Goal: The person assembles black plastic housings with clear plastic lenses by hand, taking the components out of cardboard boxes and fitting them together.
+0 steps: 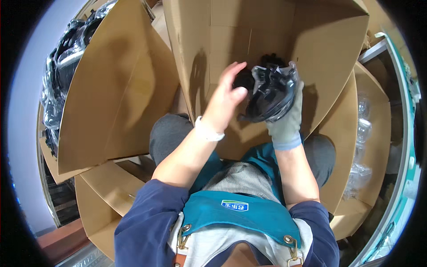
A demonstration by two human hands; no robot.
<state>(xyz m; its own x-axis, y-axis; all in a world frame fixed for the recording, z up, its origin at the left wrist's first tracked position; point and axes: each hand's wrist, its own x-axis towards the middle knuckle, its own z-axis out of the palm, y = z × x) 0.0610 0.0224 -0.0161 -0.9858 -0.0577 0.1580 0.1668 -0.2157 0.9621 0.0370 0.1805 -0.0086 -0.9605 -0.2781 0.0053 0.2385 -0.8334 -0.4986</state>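
Over the open cardboard box, bagged black part clasped in gloved right hand, bare left hand closed on its left edge.

Both forearms raised from the lower edge, left hand bare, white band at the wrist, fingers curled forward and closed, right hand in a grey glove, palm up, fingers wrapped in a clasp, hands close together
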